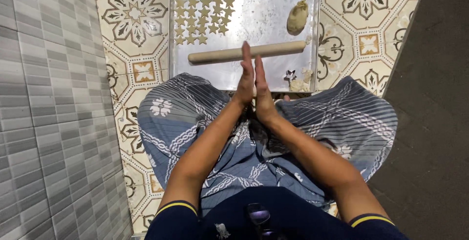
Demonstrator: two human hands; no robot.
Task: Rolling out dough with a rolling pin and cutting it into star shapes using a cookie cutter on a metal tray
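I see my two hands pressed flat together, palm against palm, fingers straight and pointing away from me. The left hand [245,76] and the right hand [262,91] meet above my lap, at the near edge of a metal tray [273,5] that lies on the patterned tile floor [134,40]. Whether anything sits between the palms I cannot tell; no gap shows between them and nothing pokes out.

Just beyond my fingertips a wooden rolling pin [246,52] lies across the tray, running left to right and a little tilted, its right end higher in the picture. My left fingertips overlap it in view, but I cannot tell if they touch it.

On the far left part of the tray, rows of small star-shaped dough pieces [202,14] lie close together. A lump of dough [297,17] sits by the tray's right side, well apart from the stars. Near the tray's front right corner lies a small star cutter [290,76] with dough scraps [304,81] just beside it.

My crossed legs are covered by a blue patterned cloth [195,108]. A grey tiled wall [44,98] stands on my left.
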